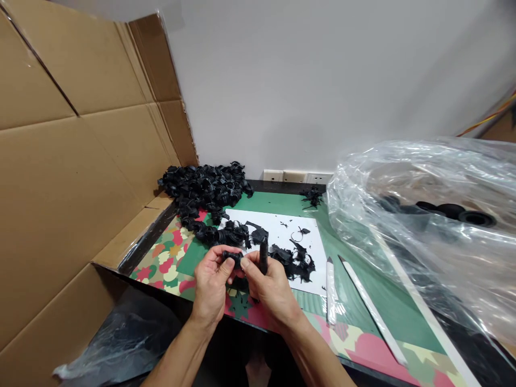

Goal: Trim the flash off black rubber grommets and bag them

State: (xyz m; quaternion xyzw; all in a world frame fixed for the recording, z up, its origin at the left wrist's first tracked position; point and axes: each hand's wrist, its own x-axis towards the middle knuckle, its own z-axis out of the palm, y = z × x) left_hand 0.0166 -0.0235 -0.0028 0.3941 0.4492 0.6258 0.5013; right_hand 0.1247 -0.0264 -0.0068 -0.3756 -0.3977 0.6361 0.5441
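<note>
My left hand (pixel 212 282) is closed, pinching a small black ribbed rubber part (pixel 231 259) between thumb and fingers. Beside it, my right hand (pixel 268 279) is wrapped round a black stick-shaped tool (pixel 263 257) that points upward; its working end is hidden. The right thumb and fingertip also touch the rubber part's right end. Under and behind both hands lies a white sheet (pixel 314 231) with black rubber scraps (pixel 296 260) on it. More ribbed rubber pieces (pixel 231 234) trail across the sheet's left edge.
A heap of black ribbed pieces (pixel 205 185) fills the back left, against a cardboard box wall (pixel 100 134). Two white dark-tipped sticks (pixel 330 293) lie at right. A clear plastic bag (pixel 403 177) holding round black parts (pixel 478 218) spreads over the right side.
</note>
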